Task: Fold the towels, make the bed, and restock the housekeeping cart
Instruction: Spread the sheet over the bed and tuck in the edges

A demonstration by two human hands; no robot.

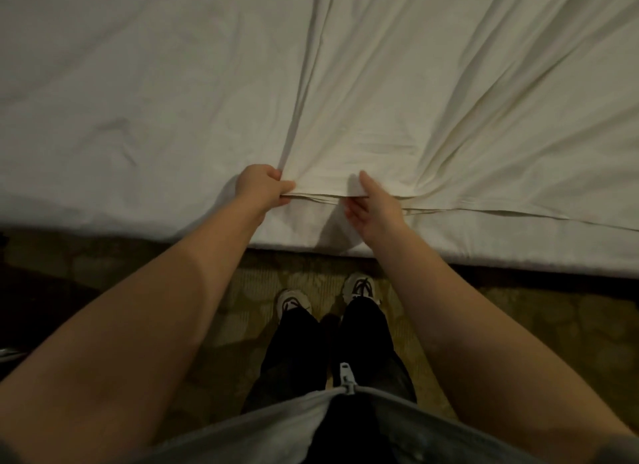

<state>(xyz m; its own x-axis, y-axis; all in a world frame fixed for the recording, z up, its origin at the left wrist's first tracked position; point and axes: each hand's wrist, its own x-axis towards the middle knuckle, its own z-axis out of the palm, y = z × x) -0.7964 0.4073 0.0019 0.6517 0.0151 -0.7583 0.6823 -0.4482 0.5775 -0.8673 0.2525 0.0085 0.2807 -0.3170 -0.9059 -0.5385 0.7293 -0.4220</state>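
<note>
Left grip [264,187] is seen clenched on the folded hem [311,197] of a cream top sheet [432,111] at the centre of the frame, the cloth drawn into taut creases that fan toward the upper right. Right grip [373,204], just beside it, is held released: thumb laid on the sheet, straight fingers below the hem, no pinch yet closed. The sheet is spread over the right half of the bed [103,93], its hem lying short of the mattress edge; the left half shows only the white under-layer. Bed-making is judged to be the step in hand, with towels and cart out of view. Next, the hem would need to be taken in both grips and drawn square toward the left.
</note>
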